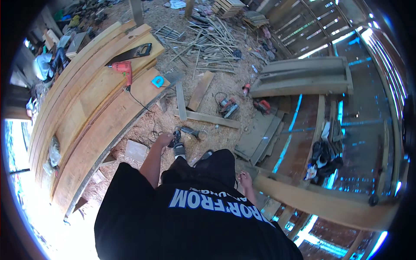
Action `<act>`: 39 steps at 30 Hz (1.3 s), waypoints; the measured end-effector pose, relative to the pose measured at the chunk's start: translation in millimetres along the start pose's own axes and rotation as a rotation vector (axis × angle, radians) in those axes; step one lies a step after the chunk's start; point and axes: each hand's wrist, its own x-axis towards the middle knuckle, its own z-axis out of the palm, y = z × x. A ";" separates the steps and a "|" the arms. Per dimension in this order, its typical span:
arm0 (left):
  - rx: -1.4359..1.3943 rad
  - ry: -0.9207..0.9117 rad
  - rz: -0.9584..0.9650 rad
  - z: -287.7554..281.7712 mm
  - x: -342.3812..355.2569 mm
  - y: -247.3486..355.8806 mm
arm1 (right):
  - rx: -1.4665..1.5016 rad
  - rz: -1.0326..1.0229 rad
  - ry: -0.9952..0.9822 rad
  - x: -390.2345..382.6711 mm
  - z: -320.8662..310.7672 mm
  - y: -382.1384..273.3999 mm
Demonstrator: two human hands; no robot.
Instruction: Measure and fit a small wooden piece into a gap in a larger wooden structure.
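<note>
My left hand (164,139) reaches down over the sawdust, its fingers closed at a small black object (175,137) in front of my feet. What kind of thing this is, I cannot make out. Touching or just beyond it lies a dark tool with a rounded end (193,132). A thin black cable runs close by the hand. Off to the right of my body, my right hand (244,177) hangs low with loosely bent fingers, and nothing shows in it. The dark shirt and shorts hide part of the ground around my feet.
Long planks (93,93) are stacked at left, bearing a red drill (122,69), a handsaw (132,53) and a blue tape measure (157,81). Ahead lie loose boards (201,91), a corded power tool (227,106) and heaped sticks (212,43). A wooden frame (303,71) stands right.
</note>
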 end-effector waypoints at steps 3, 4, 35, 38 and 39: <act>-0.025 0.124 -0.031 2.7 -24.8 -74.2 | -0.229 0.012 -0.122 45.6 -2.5 -29.1; -0.168 0.132 -0.115 2.4 -48.2 -100.8 | -0.180 -0.044 -0.154 60.1 -3.1 -38.6; -0.066 0.591 -0.813 168.8 -134.1 -78.2 | -0.436 -0.218 -0.672 532.0 679.2 0.1; -0.025 0.561 -0.841 162.0 -145.2 -92.2 | -0.652 -0.275 -0.338 521.5 697.5 -0.2; 0.003 0.576 -0.863 160.6 -150.6 -93.9 | -0.708 -0.260 -0.341 516.8 697.3 -4.1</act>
